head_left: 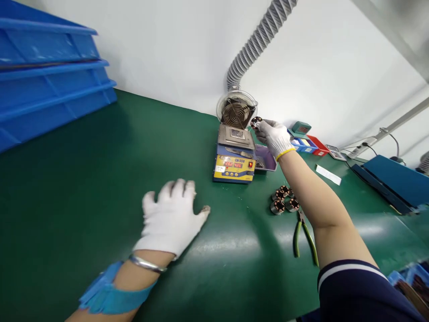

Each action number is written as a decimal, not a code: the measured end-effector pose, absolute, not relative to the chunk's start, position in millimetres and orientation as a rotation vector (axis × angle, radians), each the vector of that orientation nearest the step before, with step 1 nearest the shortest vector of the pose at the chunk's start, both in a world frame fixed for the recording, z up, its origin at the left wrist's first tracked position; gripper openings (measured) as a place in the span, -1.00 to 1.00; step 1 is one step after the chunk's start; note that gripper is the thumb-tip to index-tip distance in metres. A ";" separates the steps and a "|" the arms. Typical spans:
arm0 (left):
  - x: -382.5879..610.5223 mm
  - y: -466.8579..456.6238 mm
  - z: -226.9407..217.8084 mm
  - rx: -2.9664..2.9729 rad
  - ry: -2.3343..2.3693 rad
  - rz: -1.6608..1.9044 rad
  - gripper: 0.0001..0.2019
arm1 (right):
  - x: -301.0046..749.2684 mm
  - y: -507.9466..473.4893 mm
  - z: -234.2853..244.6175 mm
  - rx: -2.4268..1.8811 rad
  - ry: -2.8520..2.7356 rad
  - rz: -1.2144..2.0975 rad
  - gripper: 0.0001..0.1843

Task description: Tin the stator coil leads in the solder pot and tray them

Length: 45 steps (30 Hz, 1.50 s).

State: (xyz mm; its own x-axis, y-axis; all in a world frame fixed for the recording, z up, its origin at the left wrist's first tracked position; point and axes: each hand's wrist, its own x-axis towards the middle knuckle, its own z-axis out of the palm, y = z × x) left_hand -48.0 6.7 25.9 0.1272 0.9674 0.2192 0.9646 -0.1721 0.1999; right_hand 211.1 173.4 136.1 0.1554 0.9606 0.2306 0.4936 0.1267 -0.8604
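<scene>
My left hand (170,217), in a white glove, lies palm down over the green tabletop with its fingers apart, holding nothing. My right hand (275,135), also gloved, is stretched forward and grips a motor stator (256,122) with dark metal and copper windings. It holds the stator just above and right of a solder pot (234,163) with a yellow front and red digits. Several more stators (283,199) stand grouped below my right forearm. Beside them lie pliers (304,235) with green handles, partly near my arm.
Stacked blue crates (53,80) rise at the left. A fan (236,112) with a grey duct hose (258,42) stands behind the pot. A purple tray (268,158), a red bin (318,145), a calculator (336,153) and a blue machine (397,179) are to the right.
</scene>
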 end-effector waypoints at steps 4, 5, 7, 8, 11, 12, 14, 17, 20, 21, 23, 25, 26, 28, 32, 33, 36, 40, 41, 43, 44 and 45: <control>-64.7 14.3 31.8 2.180 2.007 0.292 -0.35 | 239.7 74.2 136.1 -1.458 -1.601 1.092 -0.63; -66.5 15.5 31.7 2.164 1.994 0.239 -0.37 | 247.7 47.9 134.3 -1.543 -1.675 1.159 -0.62; -65.8 14.8 31.2 2.165 1.955 0.165 -0.41 | 263.7 1.9 127.7 -1.812 -1.858 1.139 -0.63; -63.8 12.8 31.4 2.176 1.923 0.141 -0.42 | 271.4 -15.5 122.6 -1.980 -1.969 1.018 -0.65; -56.2 3.5 35.5 2.237 1.787 0.082 -0.35 | 292.7 -41.8 102.1 -2.460 -2.170 0.459 -0.67; -54.9 0.6 37.7 2.252 1.740 0.059 -0.30 | 298.4 -43.3 95.3 -2.579 -2.158 0.328 -0.66; -56.0 -3.4 42.4 2.256 1.669 0.005 -0.17 | 306.3 -41.6 85.9 -2.741 -2.061 0.243 -0.64; -64.1 -3.8 46.5 2.225 1.621 -0.076 -0.09 | 303.2 -41.9 86.3 -2.868 -1.861 0.135 -0.59; -66.2 0.0 42.6 2.226 1.600 -0.070 -0.25 | 275.1 -54.1 93.5 -2.732 -1.757 -0.013 -0.53; -63.4 1.4 39.7 2.235 1.607 -0.040 -0.33 | 260.2 -58.8 93.2 -2.606 -1.799 0.047 -0.55; -53.8 3.1 33.4 2.231 1.667 0.044 -0.43 | 225.8 -64.2 84.5 -2.285 -1.962 0.329 -0.61; -44.0 2.8 29.1 2.189 1.741 0.127 -0.38 | 192.6 -60.7 66.2 -1.996 -2.097 0.606 -0.59; -41.3 2.1 28.2 2.166 1.754 0.151 -0.30 | 179.0 -55.7 55.2 -1.904 -2.133 0.660 -0.55; -41.9 0.5 29.2 2.152 1.691 0.128 -0.05 | 160.9 -42.7 35.0 -1.775 -2.190 0.662 -0.48; -55.7 -1.2 35.2 2.167 1.502 -0.035 0.02 | 155.4 -23.5 16.6 -1.613 -2.266 0.619 -0.44; -57.6 -1.3 35.8 2.165 1.485 -0.052 -0.05 | 157.4 -21.7 16.2 -1.602 -2.268 0.616 -0.44; -54.4 -2.5 34.3 2.212 1.463 -0.025 -0.13 | 164.3 -20.6 18.9 -1.593 -2.267 0.617 -0.45; -38.6 -6.8 30.1 2.294 1.436 0.035 -0.39 | 170.4 -23.0 23.5 -1.561 -2.278 0.670 -0.47; -34.8 -7.9 29.3 2.294 1.446 0.058 -0.48 | 171.1 -24.3 24.8 -1.539 -2.286 0.690 -0.48; -28.5 -10.0 28.1 2.289 1.482 0.115 -0.59 | 171.1 -27.5 27.1 -1.510 -2.276 0.742 -0.49; -26.0 -11.0 27.6 2.289 1.507 0.140 -0.62 | 170.7 -29.1 27.8 -1.510 -2.251 0.772 -0.50; -23.9 -12.0 27.2 2.295 1.528 0.156 -0.65 | 170.2 -30.1 27.8 -1.518 -2.215 0.801 -0.53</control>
